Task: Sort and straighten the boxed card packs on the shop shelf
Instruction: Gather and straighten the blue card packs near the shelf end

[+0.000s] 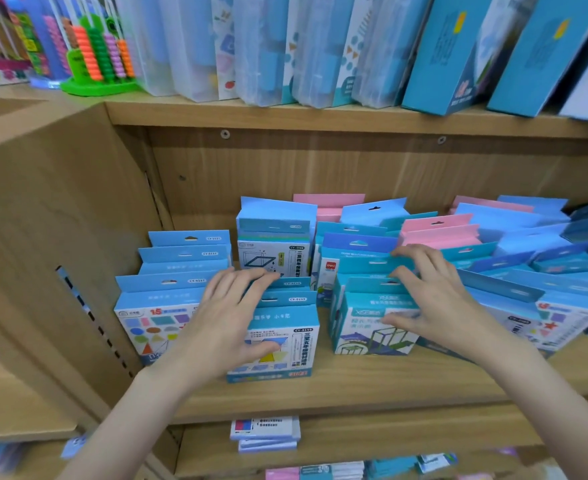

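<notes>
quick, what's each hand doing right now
Left hand: open, fingers resting on the front CY-0159 box.
Right hand: open, fingers spread on the teal box row.

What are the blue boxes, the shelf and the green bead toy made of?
The blue boxes look like thin printed cardboard: folded hang tabs, slightly glossy print. The shelf looks like wood-grain laminated board, probably not solid wood. The green bead toy seems shiny moulded plastic, with bright beads on thin rods.
</notes>
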A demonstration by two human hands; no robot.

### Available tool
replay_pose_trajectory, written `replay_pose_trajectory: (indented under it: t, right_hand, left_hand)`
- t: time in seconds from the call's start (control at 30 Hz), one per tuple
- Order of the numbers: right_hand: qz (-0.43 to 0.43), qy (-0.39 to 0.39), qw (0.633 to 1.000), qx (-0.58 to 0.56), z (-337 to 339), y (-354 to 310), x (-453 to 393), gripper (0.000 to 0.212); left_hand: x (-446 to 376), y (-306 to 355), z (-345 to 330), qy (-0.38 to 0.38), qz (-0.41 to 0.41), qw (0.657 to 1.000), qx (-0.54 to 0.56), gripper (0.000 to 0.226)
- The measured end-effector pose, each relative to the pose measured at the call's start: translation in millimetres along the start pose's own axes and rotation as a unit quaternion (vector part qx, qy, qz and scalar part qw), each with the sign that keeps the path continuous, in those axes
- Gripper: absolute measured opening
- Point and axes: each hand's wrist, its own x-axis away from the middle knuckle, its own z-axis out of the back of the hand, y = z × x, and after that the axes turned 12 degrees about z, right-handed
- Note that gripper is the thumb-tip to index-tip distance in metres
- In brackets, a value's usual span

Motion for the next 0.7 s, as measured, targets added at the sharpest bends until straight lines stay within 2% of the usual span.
replay_pose_trajectory:
  t: [0.13, 0.3, 0.43, 0.53, 0.6, 0.67, 0.7]
  right_hand:
    - [0.008, 0.026, 0.995, -0.094, 7.0, 0.3, -8.3, 0.051]
    - [0.055, 0.039, 0.982, -0.176, 13.7, 2.6, -65.4, 0.034]
    - [0.082, -0.020, 0.975, -0.205, 3.8, -4.8, -123.0, 0.047]
    - [0.084, -0.072, 0.978, -0.176, -7.0, -14.5, -154.2, 0.050]
    - [0.080, -0.078, 0.984, -0.142, -12.9, -20.1, -166.0, 0.035]
    - [0.083, -0.081, 0.988, -0.101, -21.6, -22.2, -171.1, 0.010]
    - [0.085, -0.078, 0.990, -0.085, -25.2, -22.5, -171.8, 0.011]
  left_hand:
    - [0.7, -2.1, 2.2, -0.027, -0.012, 0.999, 0.028, 0.091]
    - [14.3, -8.2, 10.4, 0.003, 0.025, 0.998, 0.054, 0.089]
    - [31.2, -21.7, 15.7, -0.007, 0.046, 0.998, 0.041, 0.078]
    - [37.0, -23.1, 14.5, 0.001, 0.058, 0.998, 0.022, 0.073]
    - [39.5, -18.4, 13.1, 0.013, 0.076, 0.997, 0.014, 0.071]
    - [41.1, -11.3, 10.0, 0.021, 0.090, 0.996, 0.009, 0.072]
    - [41.9, -8.6, 7.6, 0.022, 0.095, 0.995, 0.006, 0.073]
